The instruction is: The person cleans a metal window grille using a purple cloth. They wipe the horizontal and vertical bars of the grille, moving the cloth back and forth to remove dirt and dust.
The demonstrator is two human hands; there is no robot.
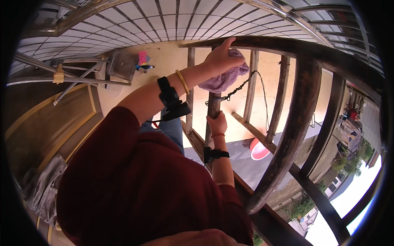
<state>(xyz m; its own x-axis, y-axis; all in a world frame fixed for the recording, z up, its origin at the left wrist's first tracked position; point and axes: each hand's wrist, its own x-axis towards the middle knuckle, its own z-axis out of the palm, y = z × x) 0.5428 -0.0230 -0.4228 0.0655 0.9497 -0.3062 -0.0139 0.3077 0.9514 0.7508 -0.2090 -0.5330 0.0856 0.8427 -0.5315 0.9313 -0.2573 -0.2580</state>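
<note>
A dark wooden ladder [277, 43] stands before me, its rails and rungs spread across the middle and right. My left hand [223, 58] is closed on a purple knitted cloth [220, 82] near the ladder's upper rail. One finger of that hand points up and overlaps the rail. Lower down, my right hand [217, 123] grips a ladder rung [213, 106]; part of the grip is hidden. Between the two hands, a twisted dark wire [237, 89] is wound around this rung and runs to a neighbouring one.
A pink basin [259, 149] sits on the floor beyond the ladder. To the left are a metal-tube frame [101, 80], a plastic basket [120, 66] and a yellow-trimmed door [49, 123]. White tiles [167, 21] cover the wall. Grey cloth [46, 190] hangs lower left.
</note>
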